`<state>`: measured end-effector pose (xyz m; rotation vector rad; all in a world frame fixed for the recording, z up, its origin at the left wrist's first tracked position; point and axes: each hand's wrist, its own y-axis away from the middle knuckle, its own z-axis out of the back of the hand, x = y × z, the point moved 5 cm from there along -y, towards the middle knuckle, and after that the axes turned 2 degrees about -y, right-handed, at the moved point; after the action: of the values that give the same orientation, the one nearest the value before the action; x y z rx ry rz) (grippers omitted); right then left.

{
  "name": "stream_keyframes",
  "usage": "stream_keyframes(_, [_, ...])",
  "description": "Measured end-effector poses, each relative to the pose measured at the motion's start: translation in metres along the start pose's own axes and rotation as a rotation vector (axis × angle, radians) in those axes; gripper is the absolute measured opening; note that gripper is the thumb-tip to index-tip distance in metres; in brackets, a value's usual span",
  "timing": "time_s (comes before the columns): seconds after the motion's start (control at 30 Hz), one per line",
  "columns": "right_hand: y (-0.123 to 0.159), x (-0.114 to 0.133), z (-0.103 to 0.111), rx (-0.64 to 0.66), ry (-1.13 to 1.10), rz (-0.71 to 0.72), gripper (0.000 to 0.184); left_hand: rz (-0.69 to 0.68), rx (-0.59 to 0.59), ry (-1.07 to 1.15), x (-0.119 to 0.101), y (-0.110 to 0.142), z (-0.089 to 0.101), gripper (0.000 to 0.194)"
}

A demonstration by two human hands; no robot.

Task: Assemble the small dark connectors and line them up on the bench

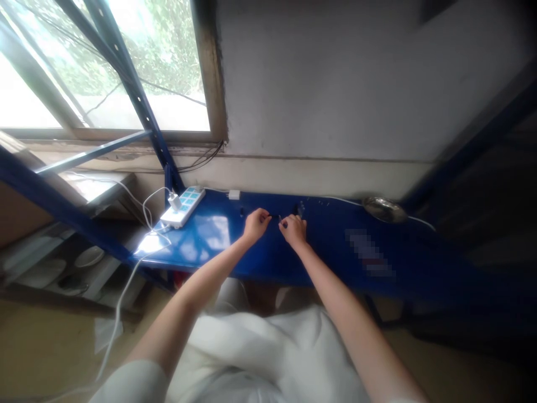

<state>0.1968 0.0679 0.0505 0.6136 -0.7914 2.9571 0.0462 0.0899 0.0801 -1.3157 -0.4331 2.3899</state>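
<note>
In the head view, the left hand [255, 224] is raised just over a glossy blue tabletop [277, 252], thumb and fingertips pinched together on one end of a small, thin dark piece [274, 216]. The right hand [294, 229] faces it, its fingers curled and its thumb and fingertips closed around something slim near the other end; the piece spans the narrow gap between the two hands, over the middle of the tabletop, too small for its material to be told. Just beyond the right hand lies a cluster of small clear and dark bits [299, 209], and a tiny dark piece [241, 212] sits near the left hand. The tabletop is smooth and hard, throwing back bright window glare on its left part. Farther left, a long white power strip [183, 207] with pale blue socket panels lies at a slant, a boxy white plug [174, 201] standing in it and a white cable looping around its near end. A small white adapter block [234, 195] rests along the back edge. To the right, a shiny, rounded metal dish [384, 209] sits near the plain grey wall [327, 84], and a pixelated patch covers something nearer. Blue perforated metal uprights [142, 109] rise at the left before the window.
</note>
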Motion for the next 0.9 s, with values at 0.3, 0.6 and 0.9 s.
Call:
stream_keyframes(0.3, [0.001,0.010,0.003,0.020,0.033,0.083,0.013,-0.062,-0.007,-0.056,-0.006,0.001,0.004,0.014])
stream_keyframes(0.6, [-0.003,0.016,0.005,0.021,-0.001,0.061,0.011,-0.282,0.188,-0.186,-0.024,0.019,-0.002,0.035])
stream_keyframes(0.9, [0.006,0.014,0.000,-0.008,-0.119,-0.008,0.007,-0.183,0.106,-0.021,-0.011,0.009,-0.009,0.013])
